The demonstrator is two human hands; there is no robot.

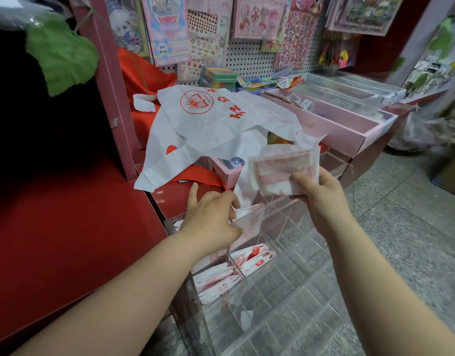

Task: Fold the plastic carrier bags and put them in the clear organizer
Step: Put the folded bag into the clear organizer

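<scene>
My right hand (321,188) pinches a folded white-and-red plastic bag (280,170), a flat square packet held above the clear organizer (285,299). My left hand (213,214) grips the top edge of the organizer's upper left compartment. Several folded bags (221,281) stand in the organizer's left compartments, and more folded bags (254,258) fill the one beside them. An unfolded white carrier bag (216,124) with a red emblem lies spread over the red counter behind.
The red counter (67,227) runs along the left. Pink trays (349,124) and clear boxes sit at the back right under a pegboard of sticker sheets (247,34). A green leaf (59,55) hangs upper left. Grey tiled floor (413,227) lies to the right.
</scene>
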